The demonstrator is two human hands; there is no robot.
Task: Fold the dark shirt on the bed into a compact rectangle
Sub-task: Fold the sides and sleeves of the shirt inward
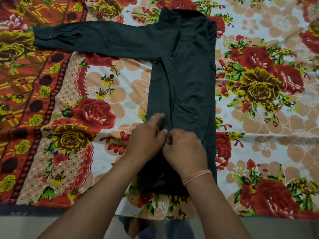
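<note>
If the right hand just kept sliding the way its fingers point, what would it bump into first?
The right hand points left and slightly up the bed, so it would meet the left hand almost at once; they look already touching over the dark shirt, both pinching its fabric.

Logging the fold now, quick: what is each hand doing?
Left hand: closed, pinching the shirt at its middle seam.
Right hand: closed, pinching the shirt beside the left hand.
</note>
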